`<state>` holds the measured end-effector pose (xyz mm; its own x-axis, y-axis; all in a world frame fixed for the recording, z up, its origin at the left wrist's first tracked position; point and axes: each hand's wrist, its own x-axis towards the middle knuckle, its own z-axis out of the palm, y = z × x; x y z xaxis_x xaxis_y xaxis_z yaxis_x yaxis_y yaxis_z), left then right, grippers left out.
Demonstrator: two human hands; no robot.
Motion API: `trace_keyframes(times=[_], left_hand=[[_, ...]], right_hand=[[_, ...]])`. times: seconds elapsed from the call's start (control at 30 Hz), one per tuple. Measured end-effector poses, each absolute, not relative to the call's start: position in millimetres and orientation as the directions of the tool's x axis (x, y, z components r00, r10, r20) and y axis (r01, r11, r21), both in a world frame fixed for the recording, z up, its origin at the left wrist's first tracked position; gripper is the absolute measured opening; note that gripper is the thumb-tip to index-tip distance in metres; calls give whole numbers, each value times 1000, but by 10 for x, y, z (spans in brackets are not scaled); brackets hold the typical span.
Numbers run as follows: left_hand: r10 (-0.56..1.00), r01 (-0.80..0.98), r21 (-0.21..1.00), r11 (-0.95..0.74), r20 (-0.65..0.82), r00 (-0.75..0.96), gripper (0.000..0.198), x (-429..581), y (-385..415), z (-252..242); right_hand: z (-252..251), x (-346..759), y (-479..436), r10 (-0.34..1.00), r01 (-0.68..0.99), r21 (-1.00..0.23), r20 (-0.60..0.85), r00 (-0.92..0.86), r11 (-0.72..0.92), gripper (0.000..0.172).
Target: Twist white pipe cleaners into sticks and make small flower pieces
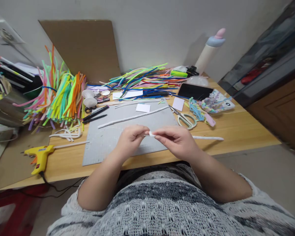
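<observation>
Over the front of the grey mat (103,147), both hands meet at a white pipe cleaner (208,138). Its long tail sticks out to the right beyond my right hand (178,139), whose thumb and fingertips pinch it near a small white fuzzy bend. My left hand (131,139) is closed in a pinch at the other side of that bend, where a thin bare wire-like tip shows. The fingers partly hide the bend. A second white pipe cleaner (132,117) lies slantwise on the mat behind the hands. Scissors (186,121) with pale handles lie to the right of the mat.
At left lie a yellow glue gun (40,155) with its cord, and a big bundle of coloured pipe cleaners (64,98). More loose pipe cleaners (142,80) spread along the back. Black pens (95,114), a phone (194,91) and a white card (143,108) lie about.
</observation>
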<state>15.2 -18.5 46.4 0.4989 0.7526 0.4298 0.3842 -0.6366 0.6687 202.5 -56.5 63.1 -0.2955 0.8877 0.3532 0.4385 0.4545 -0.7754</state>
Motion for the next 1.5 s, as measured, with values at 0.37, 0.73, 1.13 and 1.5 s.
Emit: trace_keyframes(times=[0.37,0.73,1.13,1.5], left_hand=[[677,610,313,-728,472,565,22,100,-388,679],[876,150,940,-306,217,431,27,273,-306,380],[715,502,512,-697,442,541,19,103,-254,708],[702,498,499,-709,432,567,21,221,-430,494]], right_hand=[[644,2042,-558,825,733,-415,434,-361,539,25],[676,2035,-595,832,460,-695,493,-255,552,23],[739,2143,-596,814,628,-517,369,-449,581,25],[657,2106,-612,818,646,-533,506,-274,546,26]])
